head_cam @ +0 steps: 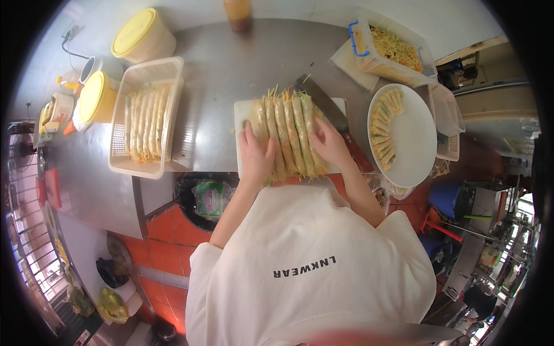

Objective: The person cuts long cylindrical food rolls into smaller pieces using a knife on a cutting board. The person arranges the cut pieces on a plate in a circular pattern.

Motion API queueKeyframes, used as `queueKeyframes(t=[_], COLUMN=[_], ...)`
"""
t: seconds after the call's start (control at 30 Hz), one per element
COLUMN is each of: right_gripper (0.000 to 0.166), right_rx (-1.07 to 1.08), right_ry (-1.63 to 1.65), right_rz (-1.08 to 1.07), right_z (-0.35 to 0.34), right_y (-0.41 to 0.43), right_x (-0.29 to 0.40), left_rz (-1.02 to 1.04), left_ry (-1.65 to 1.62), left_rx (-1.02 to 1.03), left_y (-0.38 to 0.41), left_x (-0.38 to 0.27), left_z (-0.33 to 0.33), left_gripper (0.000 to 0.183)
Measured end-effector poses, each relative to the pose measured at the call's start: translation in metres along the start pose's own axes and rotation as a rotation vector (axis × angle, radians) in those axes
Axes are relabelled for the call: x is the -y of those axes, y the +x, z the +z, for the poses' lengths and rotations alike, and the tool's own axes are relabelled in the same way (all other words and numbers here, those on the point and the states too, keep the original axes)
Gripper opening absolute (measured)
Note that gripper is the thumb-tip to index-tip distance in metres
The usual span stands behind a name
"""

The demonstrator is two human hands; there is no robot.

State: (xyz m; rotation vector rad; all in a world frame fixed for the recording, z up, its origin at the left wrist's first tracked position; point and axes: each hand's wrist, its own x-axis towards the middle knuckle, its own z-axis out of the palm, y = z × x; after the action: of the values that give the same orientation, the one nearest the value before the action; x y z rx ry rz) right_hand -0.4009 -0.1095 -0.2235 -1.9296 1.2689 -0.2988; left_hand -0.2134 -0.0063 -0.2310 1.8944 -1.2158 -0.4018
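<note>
Several long rice-paper rolls with shredded vegetable filling (289, 134) lie side by side on a white cutting board (246, 108). My left hand (257, 151) rests at the left side of this row, its fingers on the board and the leftmost roll. At the right side, my right hand (330, 142) touches the outermost roll with thumb and fingers. Together the hands flank the row. A cleaver (322, 104) with a dark blade and reddish handle lies slanted at the board's right, partly behind the rolls. Farther right, a white oval plate (415, 138) holds short cut roll pieces (383, 129).
A white plastic basket (169, 142) with more long rolls stands left on the steel table (207, 73). Yellow-lidded tubs (136, 36) are behind it. A clear bin of shredded filling (391, 52) stands at back right. A lined waste bin (186, 207) is below the table edge.
</note>
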Motion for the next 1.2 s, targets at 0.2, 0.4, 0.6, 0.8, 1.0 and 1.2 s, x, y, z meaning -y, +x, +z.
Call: queueKeyframes(t=[0.2,0.4,0.6,0.8,1.0,1.2], right_gripper=[0.055,0.04,0.037,0.063,0.065,0.038], right_rx=[0.019,0.298,-0.034,-0.148,-0.103,-0.117], right_ry=[0.27,0.514,0.0,-0.516,-0.467,-0.184], right_rz=[-0.026,0.012,-0.049,-0.222,-0.056,-0.125], right_z=[0.031,0.048,-0.037,-0.05,-0.044,-0.046], right_y=[-0.003,-0.019,-0.027,-0.055,-0.048,-0.064], right_x=[0.009,0.015,-0.014,-0.045,-0.052,-0.016], left_rz=[-0.09,0.002,0.192,0.448,0.27,0.238], left_ry=[0.156,0.471,0.491,0.387,0.615,0.517], left_rx=[0.188,0.172,0.214,0.451,0.433,0.31], left_y=[0.01,0.029,0.022,0.025,0.016,0.021], left_x=[-0.012,-0.02,-0.001,0.021,-0.023,-0.014], left_z=[0.005,0.016,0.009,-0.03,-0.021,0.013], left_gripper=[0.08,0.111,0.107,0.106,0.117,0.12])
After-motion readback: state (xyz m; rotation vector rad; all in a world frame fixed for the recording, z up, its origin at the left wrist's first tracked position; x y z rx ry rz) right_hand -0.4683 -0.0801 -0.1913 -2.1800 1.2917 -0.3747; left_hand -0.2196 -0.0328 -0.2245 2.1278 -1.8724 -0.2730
